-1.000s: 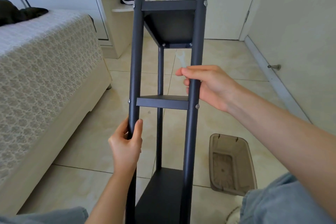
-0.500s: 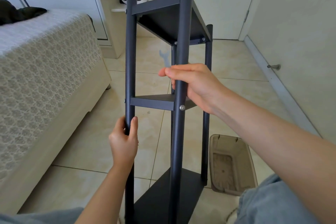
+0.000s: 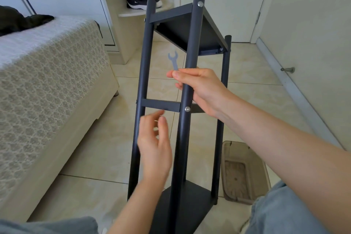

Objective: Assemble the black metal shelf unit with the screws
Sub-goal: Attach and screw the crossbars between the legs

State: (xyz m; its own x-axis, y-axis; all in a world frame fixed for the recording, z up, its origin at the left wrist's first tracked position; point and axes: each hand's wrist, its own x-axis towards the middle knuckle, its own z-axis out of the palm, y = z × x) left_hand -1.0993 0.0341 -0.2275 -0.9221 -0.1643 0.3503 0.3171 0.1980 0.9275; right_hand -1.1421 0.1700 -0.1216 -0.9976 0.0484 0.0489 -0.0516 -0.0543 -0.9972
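Note:
The black metal shelf unit [image 3: 190, 28] stands upright on the tiled floor in front of me, with three round posts and three triangular shelves. Silver screws [image 3: 200, 4] show on the near post at the top and middle shelf. My right hand [image 3: 199, 89] grips the near post just above the middle shelf and also holds a small flat grey wrench [image 3: 173, 60] that sticks up past my fingers. My left hand [image 3: 154, 144] hovers blurred between the left post and the near post, fingers loosely spread, holding nothing.
A bed [image 3: 47, 81] with a patterned cover runs along the left. A beige plastic bin [image 3: 243, 173] lies on the floor to the right of the shelf base. Black sneakers [image 3: 142, 0] sit on a low ledge behind. A door stopper [image 3: 287, 69] juts from the right wall.
The shelf unit has turned further, bringing the near post toward me. My left hand has let go of the left post and moved right into the air. The right hand keeps its grip.

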